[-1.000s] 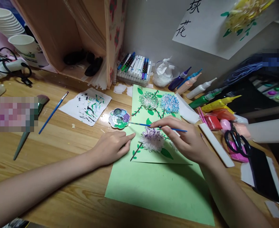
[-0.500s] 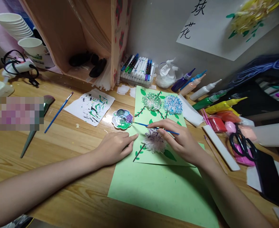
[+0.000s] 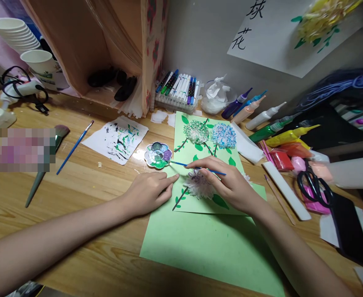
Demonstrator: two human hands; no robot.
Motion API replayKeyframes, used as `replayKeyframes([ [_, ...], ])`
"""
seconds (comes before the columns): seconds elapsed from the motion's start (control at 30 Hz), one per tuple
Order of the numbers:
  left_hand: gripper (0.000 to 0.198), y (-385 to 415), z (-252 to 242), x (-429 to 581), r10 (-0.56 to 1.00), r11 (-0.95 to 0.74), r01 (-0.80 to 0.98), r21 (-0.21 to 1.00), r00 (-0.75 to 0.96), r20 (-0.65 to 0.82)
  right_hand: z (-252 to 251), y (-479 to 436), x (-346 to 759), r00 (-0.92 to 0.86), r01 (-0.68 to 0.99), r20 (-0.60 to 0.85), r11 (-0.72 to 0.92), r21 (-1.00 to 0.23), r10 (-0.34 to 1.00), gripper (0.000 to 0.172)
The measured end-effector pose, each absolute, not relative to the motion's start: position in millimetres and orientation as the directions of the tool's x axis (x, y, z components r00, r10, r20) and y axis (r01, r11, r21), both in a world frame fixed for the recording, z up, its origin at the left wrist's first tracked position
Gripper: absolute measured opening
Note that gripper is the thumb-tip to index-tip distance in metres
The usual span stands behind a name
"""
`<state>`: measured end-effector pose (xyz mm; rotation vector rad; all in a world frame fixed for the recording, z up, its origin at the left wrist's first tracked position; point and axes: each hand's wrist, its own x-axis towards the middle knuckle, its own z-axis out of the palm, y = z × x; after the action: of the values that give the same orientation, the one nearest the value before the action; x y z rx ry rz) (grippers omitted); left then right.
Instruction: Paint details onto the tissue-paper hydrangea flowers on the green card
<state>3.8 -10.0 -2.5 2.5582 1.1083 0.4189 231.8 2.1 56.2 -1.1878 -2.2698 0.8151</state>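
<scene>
The right hand (image 3: 227, 178) slid closer to the paint palette (image 3: 148, 158), pinching a blue paintbrush (image 3: 181, 164). The left hand (image 3: 150, 190) rests, seemingly empty, one finger out. On green paper (image 3: 195, 206), the green flower (image 3: 196, 131) and blue flower (image 3: 223, 136) look done; the purple flower (image 3: 196, 187) seems only part painted.

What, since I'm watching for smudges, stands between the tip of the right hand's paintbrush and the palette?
Nothing visible: the tip of the paintbrush in the right hand is at the right edge of the palette, though whether it touches is unclear. The left hand lies nearer the viewer, off that line.
</scene>
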Motion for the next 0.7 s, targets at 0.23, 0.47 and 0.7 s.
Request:
replayKeyframes([
  [0.23, 0.037, -9.3, -2.1, 4.5, 0.743, -0.649, 0.654, 0.388, 0.656, 0.136, 54.1, 2.9, 230.5, -0.515, 0.572, 0.096, 0.425, -0.701, 0.852, 0.026],
  [0.47, 0.037, -9.7, -2.4, 4.1, 0.739, -0.655, 0.651, 0.384, 0.658, 0.144, 51.8, 2.8, 232.0, -0.504, 0.563, 0.110, 0.423, -0.710, 0.856, 0.026],
  [0.7, 0.037, -9.2, -2.9, 3.8, 0.743, -0.641, 0.652, 0.404, 0.659, 0.116, 62.9, 3.8, 243.5, -0.414, 0.519, 0.194, 0.406, -0.752, 0.889, 0.026],
])
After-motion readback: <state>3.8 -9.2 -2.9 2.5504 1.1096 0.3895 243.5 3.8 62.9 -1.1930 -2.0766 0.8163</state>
